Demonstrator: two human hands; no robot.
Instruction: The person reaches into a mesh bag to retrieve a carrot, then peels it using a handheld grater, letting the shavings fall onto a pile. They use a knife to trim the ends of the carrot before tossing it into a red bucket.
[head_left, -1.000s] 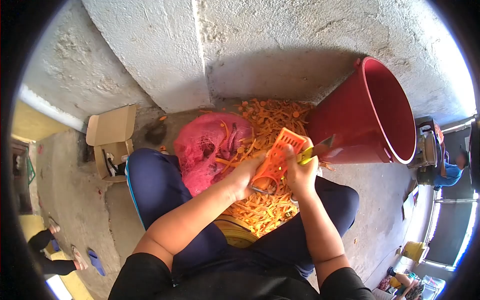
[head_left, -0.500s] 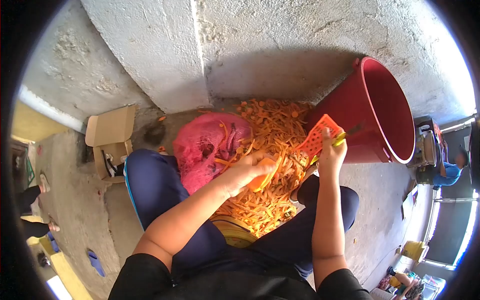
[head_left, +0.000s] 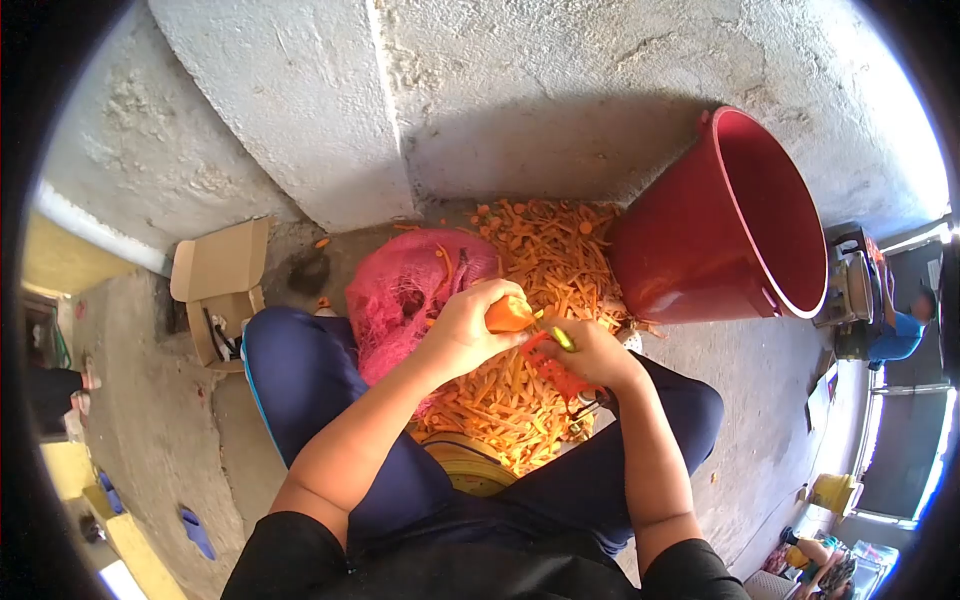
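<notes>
Between my knees, orange peels and carrot strips [head_left: 500,400] are heaped on the floor. My left hand [head_left: 475,325] is wrapped round an orange carrot [head_left: 508,314], its end toward my right hand. In my right hand [head_left: 592,352] are a red perforated tool [head_left: 550,366] and a yellow-green handle [head_left: 563,339], both close to the carrot's end. Whether a blade touches the carrot cannot be made out. Left of the heap lies a pink mesh sack [head_left: 400,290]. The rim of a yellow container [head_left: 460,462] shows below the heap.
A large red bucket [head_left: 690,240] leans by the wall at the right. An open cardboard box [head_left: 215,270] stands left of my knee. Blue slippers [head_left: 197,532] lie at lower left. Other people are at the far right, a person in blue [head_left: 897,335] among them.
My right hand has come down and left with the red tool, from beside the bucket to the carrot. My left hand has moved slightly up and turned the carrot.
</notes>
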